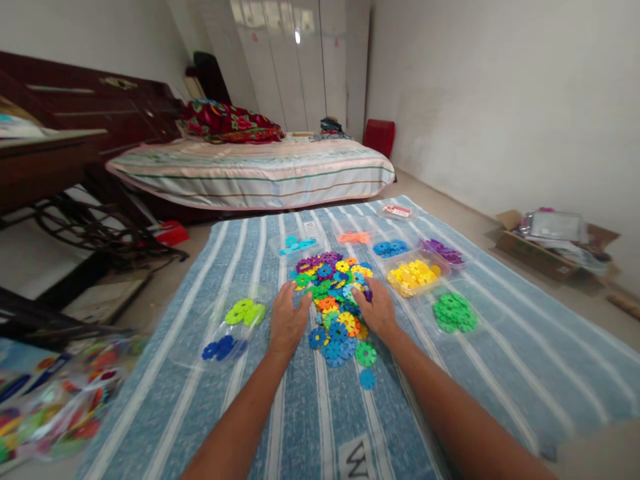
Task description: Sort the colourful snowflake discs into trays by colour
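A mixed heap of plastic snowflake discs point(334, 293) in many colours lies in the middle of a blue striped cloth point(500, 347). My left hand point(287, 320) rests flat at the heap's left edge, fingers spread and touching the discs. At the heap's right edge my right hand point(376, 308) has its fingers bent over a purple disc; whether it grips it is unclear. Sorted groups surround the heap in clear trays: lime green discs point(245, 311), dark blue discs point(223, 347), cyan discs point(296, 245), orange discs point(354, 237), blue discs point(391, 249), yellow discs point(413, 276), purple discs point(443, 251), green discs point(455, 312).
A bag of more coloured pieces point(50, 400) lies at the left edge. A bed point(250, 170) stands behind the cloth, dark wooden furniture point(60, 153) on the left, a cardboard box point(550, 247) by the right wall, a red box point(379, 137) at the back.
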Demonstrator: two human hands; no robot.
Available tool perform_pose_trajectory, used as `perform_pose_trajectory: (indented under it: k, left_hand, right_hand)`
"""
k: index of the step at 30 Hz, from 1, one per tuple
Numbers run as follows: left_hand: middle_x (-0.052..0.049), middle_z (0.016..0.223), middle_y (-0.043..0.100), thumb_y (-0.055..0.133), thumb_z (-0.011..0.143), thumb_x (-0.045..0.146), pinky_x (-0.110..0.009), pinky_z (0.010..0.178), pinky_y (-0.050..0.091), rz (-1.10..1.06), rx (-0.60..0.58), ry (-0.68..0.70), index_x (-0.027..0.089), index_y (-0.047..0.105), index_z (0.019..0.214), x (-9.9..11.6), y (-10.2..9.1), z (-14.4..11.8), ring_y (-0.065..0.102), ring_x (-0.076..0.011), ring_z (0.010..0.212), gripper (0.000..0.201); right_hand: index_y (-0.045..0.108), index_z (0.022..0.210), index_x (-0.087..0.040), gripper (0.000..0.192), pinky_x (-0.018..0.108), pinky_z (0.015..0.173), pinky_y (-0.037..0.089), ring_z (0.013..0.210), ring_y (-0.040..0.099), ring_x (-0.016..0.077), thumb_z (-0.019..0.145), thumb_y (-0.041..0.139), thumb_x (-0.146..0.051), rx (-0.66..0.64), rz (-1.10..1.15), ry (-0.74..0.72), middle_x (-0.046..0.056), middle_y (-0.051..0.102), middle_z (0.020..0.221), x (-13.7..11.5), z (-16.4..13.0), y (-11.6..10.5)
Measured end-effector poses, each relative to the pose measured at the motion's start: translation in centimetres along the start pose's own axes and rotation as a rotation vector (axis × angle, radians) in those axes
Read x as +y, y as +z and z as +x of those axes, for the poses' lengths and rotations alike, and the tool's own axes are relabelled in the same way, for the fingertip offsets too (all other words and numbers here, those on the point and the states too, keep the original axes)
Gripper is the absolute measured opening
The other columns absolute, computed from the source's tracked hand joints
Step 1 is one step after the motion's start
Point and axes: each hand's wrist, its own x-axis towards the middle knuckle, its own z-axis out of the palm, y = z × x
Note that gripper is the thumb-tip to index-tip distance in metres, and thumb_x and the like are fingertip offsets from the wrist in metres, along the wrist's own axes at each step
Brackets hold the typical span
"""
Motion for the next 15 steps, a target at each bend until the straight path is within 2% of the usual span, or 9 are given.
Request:
perform_pose_trajectory:
  k: [5,9,15]
  left_hand:
    - [-0.017,0.126,0.052,0.045,0.083,0.041,-0.043,0.106,0.033,0.033,-0.059,-0.038,0.01,0.051,0.117,-0.4,1.5,0.7,0.043,-0.0266,0.123,0.047]
    - [-0.02,0.13,0.047,0.044,0.084,0.041,-0.045,0.106,0.031,0.12,-0.029,-0.08,0.007,0.05,0.12,-0.4,2.2,1.4,0.039,-0.0293,0.127,0.051]
    - [-0.021,0.134,0.043,0.047,0.082,0.042,-0.042,0.105,0.031,0.197,-0.016,-0.195,0.007,0.049,0.122,-0.3,3.0,3.5,0.037,-0.0302,0.128,0.052]
  right_hand:
    - [0.054,0.114,-0.016,0.047,0.04,0.089,0.042,0.101,0.053,0.0231,0.082,0.046,-0.05,-0.061,0.08,-0.006,0.012,0.059,0.11,0.0,0.0,0.8]
    - [0.053,0.114,-0.016,0.048,0.041,0.088,0.043,0.099,0.053,0.0229,0.082,0.047,-0.05,-0.1,0.115,0.003,0.012,0.058,0.108,0.1,0.0,0.9]
    - [0.054,0.11,-0.017,0.044,0.042,0.088,0.043,0.098,0.054,0.0226,0.082,0.048,-0.049,-0.063,0.183,0.036,0.011,0.059,0.107,0.1,-0.1,0.9]
